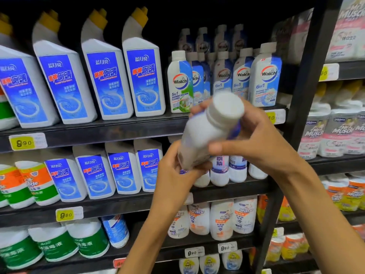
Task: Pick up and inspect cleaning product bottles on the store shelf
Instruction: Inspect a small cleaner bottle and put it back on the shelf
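A white bottle with a white screw cap and a blue-edged label is tilted in front of the shelves, its cap pointing up and toward me. My left hand grips its lower end from below. My right hand curls round its upper body just under the cap, thumb across the front. The bottle is blurred, so its label cannot be read. Behind it on the upper shelf stand white Walch washing machine cleaner bottles, and there is a gap in their front row.
Large white toilet cleaner bottles with blue labels and yellow caps fill the shelf to the left. More of them stand one shelf lower. Mr Muscle bottles sit below. A black shelf upright stands at right. Yellow price tags line the shelf edges.
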Demonstrator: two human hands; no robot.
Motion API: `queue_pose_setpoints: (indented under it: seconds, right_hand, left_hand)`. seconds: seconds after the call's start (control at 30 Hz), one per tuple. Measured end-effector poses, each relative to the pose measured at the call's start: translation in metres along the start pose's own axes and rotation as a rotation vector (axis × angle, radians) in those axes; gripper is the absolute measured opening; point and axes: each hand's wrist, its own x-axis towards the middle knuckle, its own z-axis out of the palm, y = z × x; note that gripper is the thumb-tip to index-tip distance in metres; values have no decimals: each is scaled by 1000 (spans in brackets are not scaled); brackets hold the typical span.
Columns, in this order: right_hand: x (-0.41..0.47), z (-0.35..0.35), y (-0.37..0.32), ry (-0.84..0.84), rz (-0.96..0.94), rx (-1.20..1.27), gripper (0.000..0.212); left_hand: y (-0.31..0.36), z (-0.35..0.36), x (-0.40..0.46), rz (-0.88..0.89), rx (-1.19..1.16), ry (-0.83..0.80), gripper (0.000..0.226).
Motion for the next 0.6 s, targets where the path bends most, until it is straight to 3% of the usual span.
queue_pose_setpoints:
  seconds: [0.1,0.23,0.3,0.4,0.5,0.6]
  right_hand:
    - [-9,1,-1,-89,-65,-114,50]
    - [-12,-1,-2,-63,-67,-138,52]
    - [-10,-5,-3,-35,-31,-32,54]
    - [-3,-1,0,-33,40,350,52]
    - [2,5,8,131,153,606,54]
    - [5,7,15,384,243,443,33]
  left_hand:
    - [0,-7,6,101,115,43,59]
    - [2,-9,2,73,150,-58,52]
    - [4,-11,-3,2,98,-180,45]
    - [8,-9,-14,-105,11,-410,41]
    - [9,-1,-20,-214,-90,-443,46]
    - [7,4,-19,-182,-116,-301,45]
